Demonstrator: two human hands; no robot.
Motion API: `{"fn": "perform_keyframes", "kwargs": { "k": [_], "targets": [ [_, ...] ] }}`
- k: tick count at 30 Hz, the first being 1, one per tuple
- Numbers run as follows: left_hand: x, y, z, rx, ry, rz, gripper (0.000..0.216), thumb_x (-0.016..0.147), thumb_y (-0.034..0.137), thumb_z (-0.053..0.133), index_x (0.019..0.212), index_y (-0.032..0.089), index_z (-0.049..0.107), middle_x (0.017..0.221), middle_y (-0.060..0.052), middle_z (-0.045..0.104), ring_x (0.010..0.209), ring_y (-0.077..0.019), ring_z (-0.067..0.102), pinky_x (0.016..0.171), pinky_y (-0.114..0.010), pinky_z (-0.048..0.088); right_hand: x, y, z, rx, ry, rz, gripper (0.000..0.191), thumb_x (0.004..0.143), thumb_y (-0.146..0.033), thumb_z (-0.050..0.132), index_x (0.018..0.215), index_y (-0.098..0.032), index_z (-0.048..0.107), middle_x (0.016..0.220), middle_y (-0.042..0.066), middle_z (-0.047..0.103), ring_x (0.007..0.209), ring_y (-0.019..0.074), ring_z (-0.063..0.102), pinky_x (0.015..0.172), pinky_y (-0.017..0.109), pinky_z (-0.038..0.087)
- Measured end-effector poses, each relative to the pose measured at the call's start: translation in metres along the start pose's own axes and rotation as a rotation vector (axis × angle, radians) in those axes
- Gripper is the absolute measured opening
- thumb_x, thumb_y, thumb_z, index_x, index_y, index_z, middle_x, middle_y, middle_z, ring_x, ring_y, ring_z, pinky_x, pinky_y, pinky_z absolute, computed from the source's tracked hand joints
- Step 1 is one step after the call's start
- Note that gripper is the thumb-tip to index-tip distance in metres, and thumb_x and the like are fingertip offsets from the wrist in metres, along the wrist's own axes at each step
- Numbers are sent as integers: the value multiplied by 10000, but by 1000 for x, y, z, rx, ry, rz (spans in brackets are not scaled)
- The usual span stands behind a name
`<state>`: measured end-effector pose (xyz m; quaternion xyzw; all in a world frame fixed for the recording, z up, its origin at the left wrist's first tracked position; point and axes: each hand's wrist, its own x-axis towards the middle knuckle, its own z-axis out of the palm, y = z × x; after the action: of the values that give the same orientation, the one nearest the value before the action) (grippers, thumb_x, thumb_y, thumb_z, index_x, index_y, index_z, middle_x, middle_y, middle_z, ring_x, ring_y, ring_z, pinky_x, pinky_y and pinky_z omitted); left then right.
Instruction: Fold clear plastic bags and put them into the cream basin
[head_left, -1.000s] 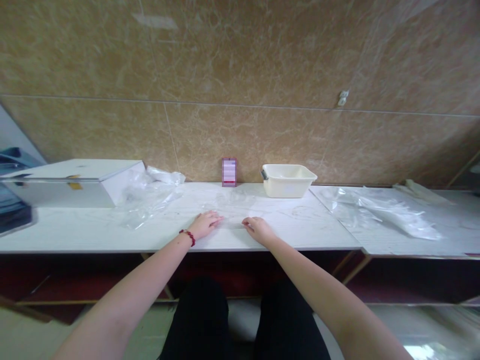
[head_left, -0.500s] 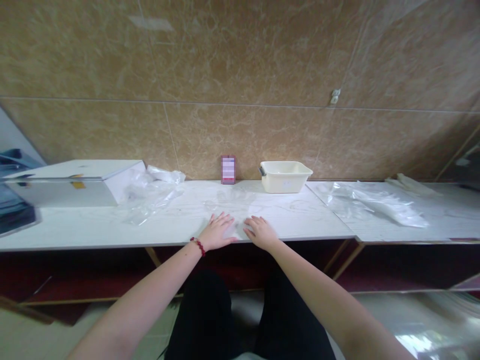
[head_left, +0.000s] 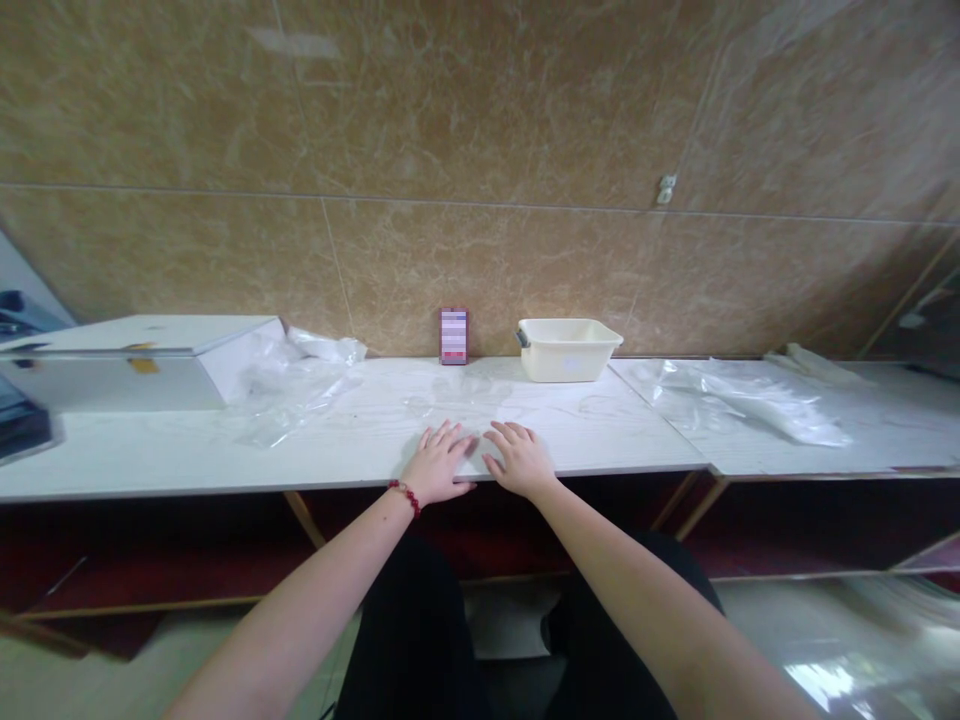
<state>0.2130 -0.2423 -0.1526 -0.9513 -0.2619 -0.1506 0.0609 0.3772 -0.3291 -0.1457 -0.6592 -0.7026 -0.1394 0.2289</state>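
Observation:
My left hand rests palm down at the front edge of the white tabletop, fingers spread, with a red bead bracelet on the wrist. Just to its right, my right hand lies on the same edge, fingers apart and a little bent. Neither hand holds anything. Beyond them, a faint sheet of clear plastic lies flat. A phone with a blurred screen leans upright against the wall. To its right stands a cream plastic bin with a grey handle.
On the left are a white box and crumpled clear plastic bags. More plastic bags lie at right, past a table seam. A tiled wall closes the back. Dark red shelves are below.
The view has shifted slightly. My two hands have come a bit closer together at the table edge, and my right leg has swung outward to the right. The objects on the table stay put.

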Motion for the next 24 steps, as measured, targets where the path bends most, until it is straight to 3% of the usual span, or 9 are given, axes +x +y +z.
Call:
{"fn": "perform_keyframes", "kwargs": {
  "k": [7, 17, 20, 24],
  "targets": [
    [1, -1, 3, 33, -48, 31, 796, 556, 286, 586, 1269, 262, 235, 1350, -70, 205, 1233, -268, 103, 975, -448, 65, 1, 1, 2, 6, -5, 2, 386, 763, -386, 385, 1102, -218, 459, 1165, 68, 462, 1087, 234, 340, 905, 393, 220],
    [2, 0, 3, 58, -120, 68, 768, 594, 160, 483, 1291, 203, 164, 1352, -59, 207, 1240, -231, 96, 985, -408, 85, 3, 16, 10, 142, -34, -52, 357, 755, -332, 416, 1066, -168, 477, 1127, 89, 479, 1129, 223, 310, 948, 427, 199],
    [3, -1, 1, 58, -165, 79, 745, 600, 158, 471, 1286, 193, 182, 1352, -63, 207, 1238, -225, 113, 985, -395, 95, 16, 28, 10, 209, -72, -149, 373, 775, -318, 383, 1094, -139, 457, 1149, 101, 461, 1140, 192, 315, 947, 375, 251],
    [5, -1, 0, 51, -198, 68, 759, 596, 150, 459, 1290, 196, 157, 1355, -72, 198, 1227, -229, 157, 980, -403, 105, 53, 37, 13, 252, -238, -350, 401, 813, -305, 315, 1173, -149, 396, 1203, 71, 430, 1170, 140, 288, 971, 314, 233]
  ]
}}
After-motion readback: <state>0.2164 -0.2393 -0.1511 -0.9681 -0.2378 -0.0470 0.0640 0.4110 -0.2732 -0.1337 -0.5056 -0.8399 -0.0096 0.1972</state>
